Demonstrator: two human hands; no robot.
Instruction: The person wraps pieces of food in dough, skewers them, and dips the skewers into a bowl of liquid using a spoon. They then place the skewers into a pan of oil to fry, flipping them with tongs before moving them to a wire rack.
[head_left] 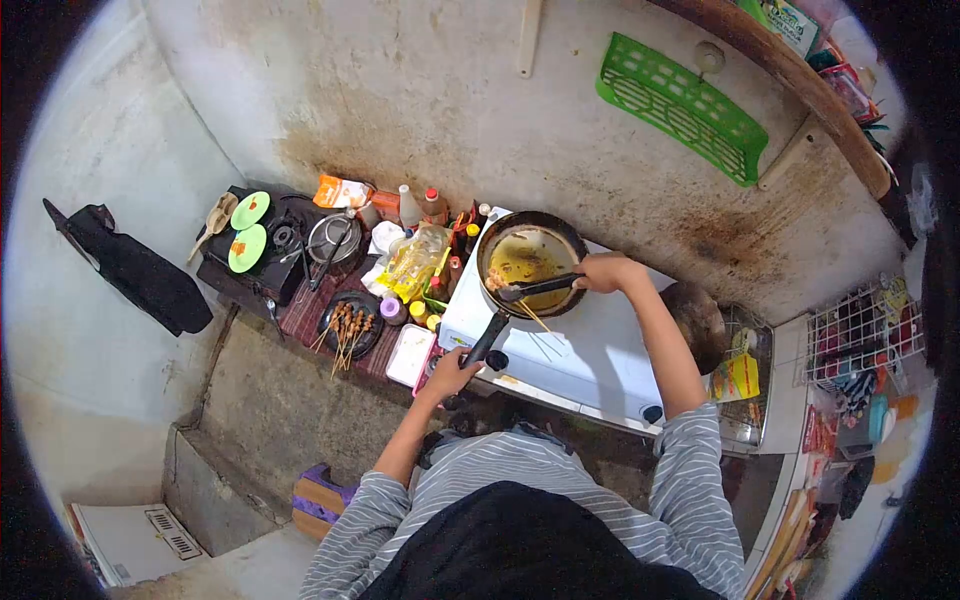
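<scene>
My left hand (447,378) is wrapped round the black handle of a frying pan (566,232) on the white stove (600,350). Yellowish oil with dark bits covers part of the pan's bottom. My right hand (608,272) grips a black-handled cooking utensil (545,286) from above, its dark head low at the pan's near left side. Skewers (537,318) lie there beside the head, their thin sticks poking out over the near rim. The food on them is partly hidden by the utensil.
Left of the stove, a dark plate (373,332) holds several skewers of browned food. A white tray (409,355), bottles (410,206) and a yellow packet (415,262) crowd the counter. Two green plates (247,248) sit farther left. A dark round pan (695,322) stands right of the stove.
</scene>
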